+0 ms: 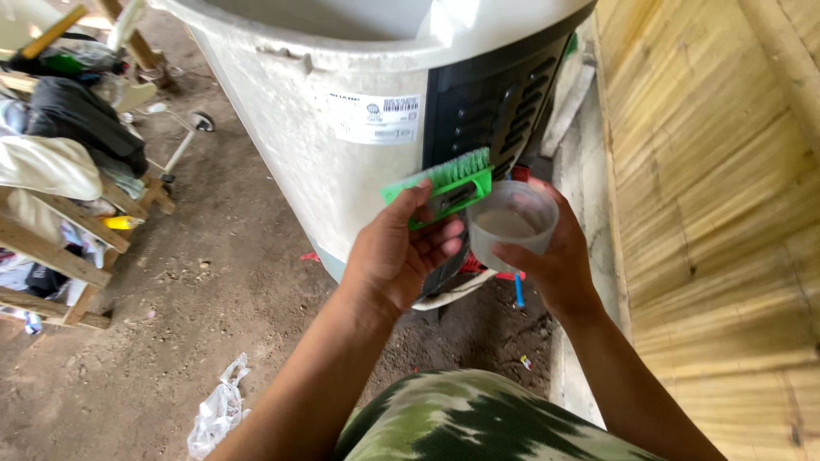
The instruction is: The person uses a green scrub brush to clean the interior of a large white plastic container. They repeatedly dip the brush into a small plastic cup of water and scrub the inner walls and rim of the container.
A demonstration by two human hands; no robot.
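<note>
My left hand [397,254] grips a green scrubbing brush [448,181] with its bristles turned up and away, close to the side of a big white appliance [290,102]. Right beside the brush, my right hand [555,265] holds a small clear plastic cup [512,224] with a little cloudy liquid in it. Cup and brush nearly touch in front of the appliance's black vented back panel [500,94].
Bare dirt floor [213,282] lies to the left, with a crumpled plastic bag [218,414]. A wooden rack [60,230] heaped with clothes stands far left. A bamboo wall [709,196] and a concrete kerb [589,196] run along the right. White hose loops under the appliance.
</note>
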